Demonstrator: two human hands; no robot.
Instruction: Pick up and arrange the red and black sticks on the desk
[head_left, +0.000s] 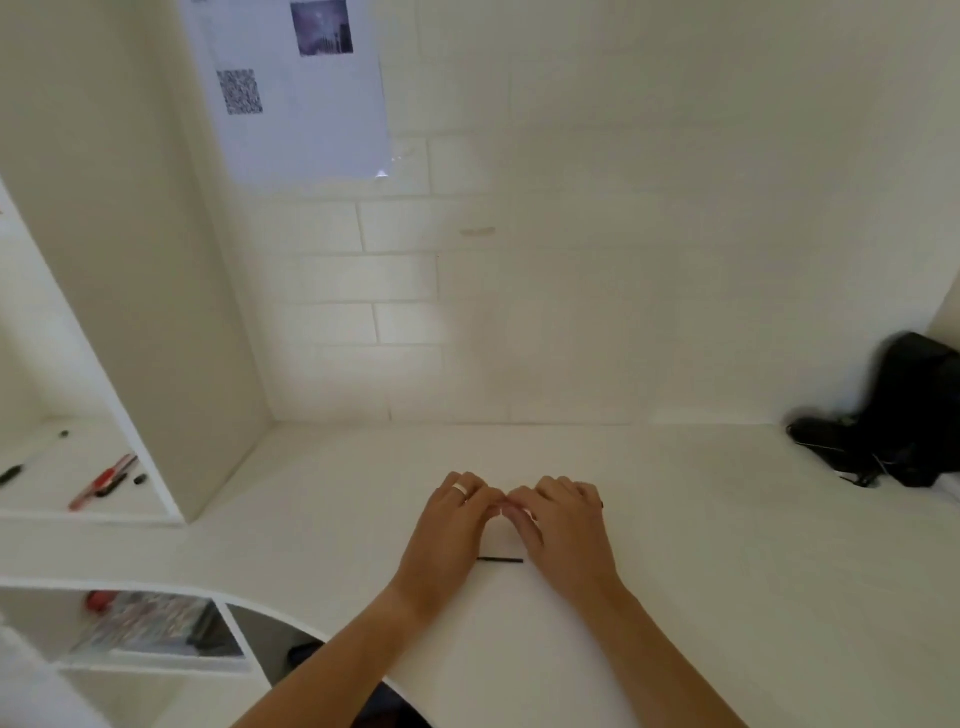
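Both my hands lie palm down on the white desk (727, 519), fingertips meeting in the middle. My left hand (447, 530) wears a ring, and its bent fingers pinch the top of a small white piece of paper (503, 535). My right hand (563, 530) pinches the same top edge from the other side. A thin black line (500, 560) runs along the paper's near edge between my wrists. The paper is hard to tell from the desk, and the fingertips hide how it is folded.
A black bag with cords (893, 415) sits at the desk's far right corner. On the left a white shelf unit (156, 364) holds red and black pens (104, 480). A lower shelf (156, 623) holds books. A printed sheet (301, 88) hangs on the brick wall.
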